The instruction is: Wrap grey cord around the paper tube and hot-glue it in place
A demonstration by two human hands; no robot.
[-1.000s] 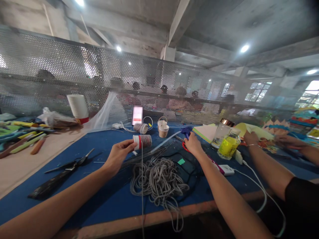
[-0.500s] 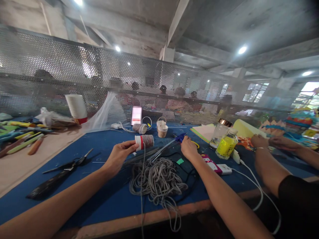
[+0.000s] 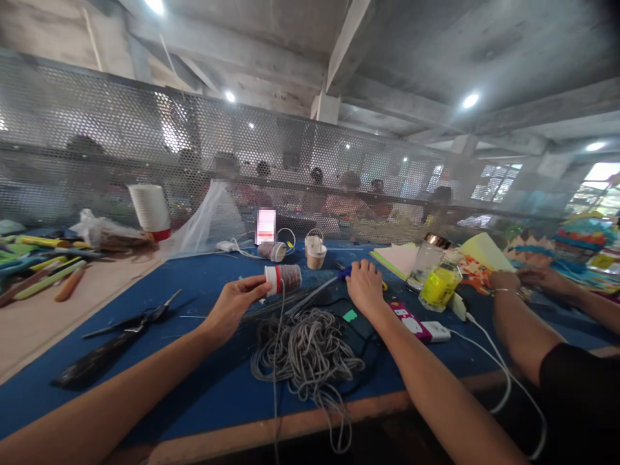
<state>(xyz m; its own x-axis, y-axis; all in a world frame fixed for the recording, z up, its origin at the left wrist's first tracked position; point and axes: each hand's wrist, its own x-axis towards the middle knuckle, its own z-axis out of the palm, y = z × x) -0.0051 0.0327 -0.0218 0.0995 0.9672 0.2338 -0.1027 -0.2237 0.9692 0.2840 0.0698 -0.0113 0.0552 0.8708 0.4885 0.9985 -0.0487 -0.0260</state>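
Observation:
My left hand (image 3: 237,303) pinches the white rim of a paper cup (image 3: 289,278) wound with grey cord behind a red band. The cup lies sideways in the air, and a strand of cord hangs from it past the table edge. My right hand (image 3: 365,287) is palm down over a blue glue gun (image 3: 344,273), its fingers bent over the body and covering most of it. A bit of its yellow part shows to the right of the fingers. Below the cup is a loose heap of grey cord (image 3: 310,355). Clear glue sticks (image 3: 312,296) lie between the hands.
Black-handled scissors (image 3: 123,336) lie at left, near a stack of paper cups (image 3: 149,210). Behind stand a phone (image 3: 266,225), a wrapped cup (image 3: 272,251) and a small basket (image 3: 316,254). Rightward are a yellow bottle (image 3: 440,284), a power bank (image 3: 436,330) and a co-worker's hands (image 3: 506,282).
My right hand has turned more palm down over the glue gun, which has shifted slightly left and down. My left hand has moved the cup slightly right.

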